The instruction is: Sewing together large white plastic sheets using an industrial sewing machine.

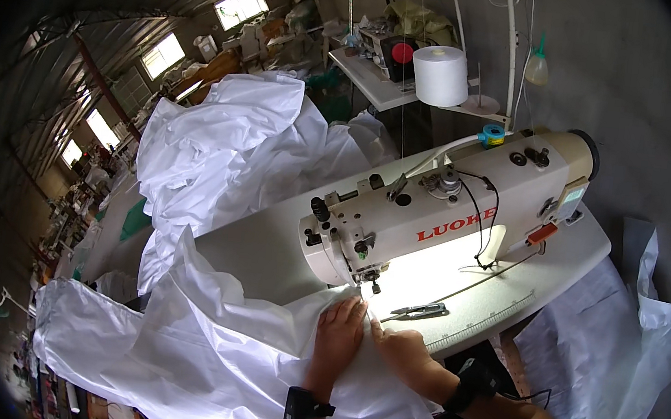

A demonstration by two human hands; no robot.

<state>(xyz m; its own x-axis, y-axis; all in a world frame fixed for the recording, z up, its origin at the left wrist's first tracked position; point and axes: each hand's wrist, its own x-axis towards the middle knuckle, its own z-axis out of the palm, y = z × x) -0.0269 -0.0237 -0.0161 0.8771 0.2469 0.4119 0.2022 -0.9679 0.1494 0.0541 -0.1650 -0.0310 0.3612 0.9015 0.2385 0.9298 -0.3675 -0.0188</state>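
Item one: white fabric (238, 355). I am seeing it lying over the near left part of the sewing table (266, 247), its leading edge reaching the needle area (373, 283) of the white sewing machine (441, 212), with the bulk spilling off the table's left edge, likely so its weight is not dragging on the seam.

Item two: my left hand (338, 337). It is lying flat, fingers extended and released, pressing the fabric onto the table just before the needle, apparently to be keeping the cloth smooth.

Item three: my right hand (401, 349). It is resting beside the left, touching it, fingers bearing on the fabric's edge; whether it is pinching a fold I cannot tell.

Item four: thread snips (417, 309), lying near the table's front edge, right of the needle.

Item five: thread cone (440, 75), standing behind the machine.

Item six: second fabric heap (228, 141), piling at the table's far left corner.
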